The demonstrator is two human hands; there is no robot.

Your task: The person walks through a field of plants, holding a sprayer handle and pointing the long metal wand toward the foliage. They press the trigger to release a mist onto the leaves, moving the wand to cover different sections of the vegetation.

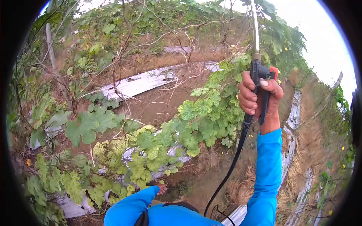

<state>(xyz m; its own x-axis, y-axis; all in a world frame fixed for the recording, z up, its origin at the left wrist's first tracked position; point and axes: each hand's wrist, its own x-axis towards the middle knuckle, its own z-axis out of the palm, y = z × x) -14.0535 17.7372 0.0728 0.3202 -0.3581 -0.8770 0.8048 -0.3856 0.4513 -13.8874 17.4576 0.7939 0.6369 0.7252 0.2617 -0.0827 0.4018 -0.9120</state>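
Observation:
My right hand is raised at the upper right, its fingers wrapped round the black handle of a spray wand. The wand has a red part beside the thumb, and its metal tube points up out of the frame. From the bottom of the handle a black hose runs down toward my body. Low in the view, my left hand is small and partly hidden at the edge of the leaves; its fingers are too small to make out. Green and yellowing vine leaves are just above it.
Pale plastic sheeting lies on the soil behind bare twisting stems. A wooden post stands at the left, and a leaning pole at the right. Dense foliage rises behind the wand. Dry straw lies along the right.

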